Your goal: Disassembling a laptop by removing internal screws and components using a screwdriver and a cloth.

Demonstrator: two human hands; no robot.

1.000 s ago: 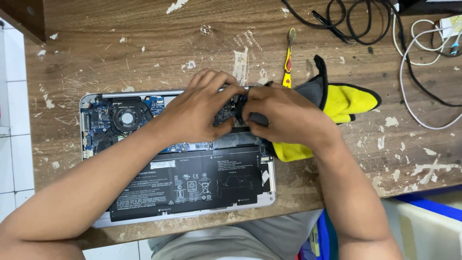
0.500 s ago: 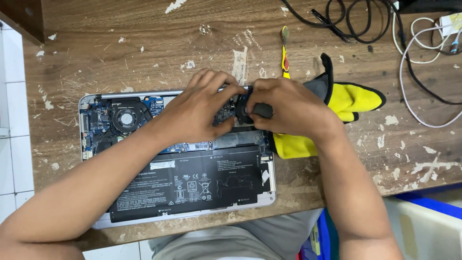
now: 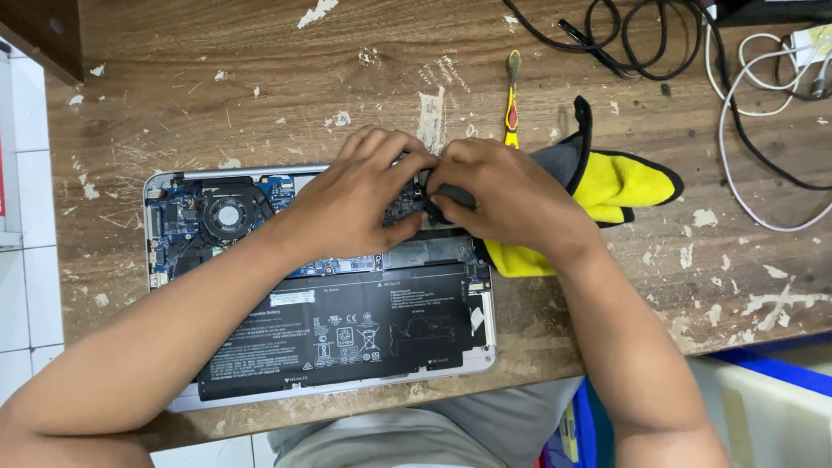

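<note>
An opened laptop (image 3: 173, 186) lies bottom-up on the worn wooden table (image 3: 217, 78), showing a blue circuit board, a round fan (image 3: 227, 214) and a large black battery (image 3: 347, 329). My left hand (image 3: 351, 204) rests on the board near the laptop's upper right part, fingers bent down onto it. My right hand (image 3: 507, 195) is closed around a small dark grey object (image 3: 451, 199), pressing it against the same spot. What lies under the fingers is hidden.
A yellow and black cloth (image 3: 620, 186) lies under my right wrist, right of the laptop. A yellow-handled screwdriver (image 3: 512, 95) lies behind the hands. Black cables (image 3: 624, 39) and white cables (image 3: 737, 130) trail across the back right. A blue-rimmed bin (image 3: 771, 390) stands below the table edge.
Both hands stay at the same spot on the board; my right hand has shifted slightly left and its fingers have tightened over the dark object.
</note>
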